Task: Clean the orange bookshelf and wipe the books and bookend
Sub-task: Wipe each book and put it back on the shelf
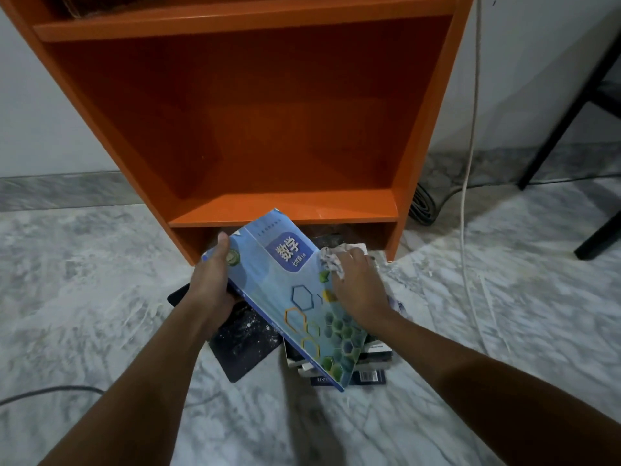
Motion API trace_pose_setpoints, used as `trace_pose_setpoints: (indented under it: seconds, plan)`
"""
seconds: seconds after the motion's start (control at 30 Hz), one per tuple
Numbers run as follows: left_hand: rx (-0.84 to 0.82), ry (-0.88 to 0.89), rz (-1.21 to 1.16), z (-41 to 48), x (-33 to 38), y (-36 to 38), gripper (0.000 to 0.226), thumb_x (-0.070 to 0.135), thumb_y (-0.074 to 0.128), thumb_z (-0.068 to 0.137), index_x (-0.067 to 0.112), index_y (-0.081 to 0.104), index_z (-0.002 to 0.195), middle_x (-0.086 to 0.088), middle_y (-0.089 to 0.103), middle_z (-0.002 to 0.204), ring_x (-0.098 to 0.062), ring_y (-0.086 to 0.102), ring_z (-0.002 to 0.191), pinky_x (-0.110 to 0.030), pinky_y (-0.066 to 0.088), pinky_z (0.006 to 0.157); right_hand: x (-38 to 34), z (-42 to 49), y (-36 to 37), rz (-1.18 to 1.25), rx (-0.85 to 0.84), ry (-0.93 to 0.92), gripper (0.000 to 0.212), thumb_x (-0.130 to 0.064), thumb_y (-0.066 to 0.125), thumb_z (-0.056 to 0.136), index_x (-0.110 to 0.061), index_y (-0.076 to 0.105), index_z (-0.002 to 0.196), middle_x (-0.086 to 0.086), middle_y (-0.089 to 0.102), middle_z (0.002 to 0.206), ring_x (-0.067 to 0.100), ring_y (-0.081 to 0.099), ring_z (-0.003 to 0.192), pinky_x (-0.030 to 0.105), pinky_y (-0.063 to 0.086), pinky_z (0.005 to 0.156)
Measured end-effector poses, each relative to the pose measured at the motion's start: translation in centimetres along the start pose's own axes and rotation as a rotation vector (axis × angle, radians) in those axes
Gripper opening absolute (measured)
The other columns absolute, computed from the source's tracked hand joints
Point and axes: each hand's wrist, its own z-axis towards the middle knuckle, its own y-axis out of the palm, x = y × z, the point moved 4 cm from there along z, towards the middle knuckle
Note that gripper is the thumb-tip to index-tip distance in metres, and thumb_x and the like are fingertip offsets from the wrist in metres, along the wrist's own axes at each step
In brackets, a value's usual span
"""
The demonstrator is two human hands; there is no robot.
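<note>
One orange bookshelf (pixel 255 112) is seen standing on the marble floor (pixel 84 264) against a pale wall. Two of its shelf boards are counted, with one open compartment between them. One blue book (pixel 285 290) is held tilted above the floor just in front of the bookshelf's base. One patterned cloth (pixel 331 262) is seen, and two hands.

Beneath the blue book a pile of books (pixel 369 364) lies on the floor. Most of it is covered, so the books cannot be counted. One dark flat cover (pixel 245 344), speckled with white, lies beside the pile; whether it is a book cannot be told. The top of the bookshelf is cut off by the frame, and what stands in its upper compartment is too dark to be made out. At the right, one white cord (pixel 470 129) hangs down the wall, one coil of black cable (pixel 423 203) lies by the bookshelf's foot, and black furniture legs (pixel 564 122) are partly cut off.

The blue book is gripped at its left edge by the left hand (pixel 211 280), the thumb laid on the cover and the fingers curled underneath. The cloth is bunched under the curled fingers of the right hand (pixel 356 284) and pressed against the right side of the cover.
</note>
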Motion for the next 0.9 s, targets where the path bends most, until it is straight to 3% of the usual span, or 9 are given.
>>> trace_pose_setpoints:
  seconds: [0.07, 0.17, 0.27, 0.43, 0.53, 0.6, 0.7, 0.8, 0.9]
  plan:
    - [0.028, 0.003, 0.005, 0.1, 0.0, 0.5, 0.051, 0.052, 0.045, 0.099, 0.011, 0.063, 0.124, -0.011, 0.073, 0.112, -0.030, 0.069, 0.100, -0.044, 0.056, 0.080, -1.6, -3.1, -0.4, 0.145, -0.005, -0.109, 0.042, -0.012, 0.052, 0.094, -0.016, 0.053, 0.136, 0.007, 0.048, 0.137, 0.024, 0.043, 0.127, 0.029, 0.036, 0.102]
    - [0.064, -0.002, 0.007, -0.2, -0.1, 1.1, 0.052, 0.053, 0.047, 0.098, 0.010, 0.062, 0.124, -0.012, 0.072, 0.112, -0.031, 0.069, 0.100, -0.051, 0.055, 0.089, -5.5, -8.6, -0.2, 0.256, -0.112, -0.306, 0.046, -0.029, 0.049, 0.091, -0.024, 0.052, 0.136, 0.005, 0.049, 0.133, 0.024, 0.043, 0.126, 0.034, 0.036, 0.101]
    - [0.097, -0.023, -0.007, -0.2, -0.2, 0.8, 0.053, 0.055, 0.049, 0.097, 0.012, 0.060, 0.125, -0.011, 0.071, 0.112, -0.031, 0.068, 0.101, -0.053, 0.054, 0.091, -5.5, -10.4, 0.6, 0.154, -0.064, -0.368, 0.046, -0.030, 0.047, 0.086, -0.027, 0.052, 0.132, 0.005, 0.053, 0.126, 0.030, 0.051, 0.117, 0.040, 0.046, 0.094]
    - [0.092, -0.005, -0.045, -0.5, 0.1, 0.3, 0.052, 0.055, 0.050, 0.096, 0.013, 0.060, 0.125, -0.010, 0.071, 0.113, -0.030, 0.069, 0.101, -0.050, 0.056, 0.084, 3.9, -6.9, -1.6, -0.120, 0.022, 0.117, 0.044, -0.015, 0.052, 0.094, -0.021, 0.048, 0.138, 0.004, 0.044, 0.139, 0.022, 0.046, 0.119, 0.034, 0.045, 0.094]
    - [0.082, -0.020, -0.086, -1.0, 0.3, 0.5, 0.053, 0.056, 0.049, 0.096, 0.014, 0.059, 0.127, -0.009, 0.071, 0.114, -0.030, 0.069, 0.100, -0.050, 0.057, 0.084, 6.2, -6.3, -2.8, 0.044, 0.111, 0.340, 0.028, -0.016, 0.050, 0.097, -0.012, 0.053, 0.125, 0.010, 0.050, 0.126, 0.027, 0.053, 0.110, 0.033, 0.044, 0.083]
    - [0.075, -0.018, -0.078, -1.4, 0.4, 0.9, 0.053, 0.055, 0.048, 0.097, 0.015, 0.058, 0.128, -0.009, 0.070, 0.114, -0.031, 0.069, 0.102, -0.052, 0.056, 0.088, 3.8, -7.0, -2.9, 0.261, 0.192, 0.222, 0.023, -0.012, 0.049, 0.098, -0.015, 0.055, 0.120, 0.007, 0.051, 0.122, 0.023, 0.057, 0.103, 0.027, 0.047, 0.081]
    - [0.072, -0.008, -0.049, -1.6, 0.6, 1.3, 0.053, 0.054, 0.047, 0.098, 0.013, 0.057, 0.128, -0.012, 0.070, 0.114, -0.032, 0.068, 0.102, -0.053, 0.055, 0.091, -4.2, -9.9, -2.8, 0.424, 0.155, -0.241, 0.036, -0.003, 0.052, 0.091, -0.019, 0.059, 0.122, 0.005, 0.050, 0.124, 0.015, 0.047, 0.118, 0.010, 0.032, 0.098]
    - [0.063, -0.009, -0.002, -1.5, 0.4, 1.3, 0.054, 0.055, 0.046, 0.098, 0.011, 0.056, 0.128, -0.014, 0.069, 0.111, -0.034, 0.067, 0.102, -0.055, 0.052, 0.094, -9.0, -11.2, -0.9, 0.350, 0.039, -0.379, 0.047, -0.015, 0.055, 0.085, -0.022, 0.056, 0.132, 0.005, 0.046, 0.126, 0.018, 0.042, 0.121, 0.024, 0.039, 0.098]
    - [0.048, -0.012, 0.019, -1.5, 0.1, 1.2, 0.056, 0.056, 0.047, 0.097, 0.011, 0.058, 0.128, -0.016, 0.069, 0.115, -0.035, 0.067, 0.103, -0.056, 0.052, 0.095, -8.8, -10.3, 0.1, 0.301, 0.060, -0.278, 0.054, -0.025, 0.053, 0.087, -0.029, 0.048, 0.141, 0.002, 0.040, 0.131, 0.020, 0.039, 0.123, 0.042, 0.047, 0.098]
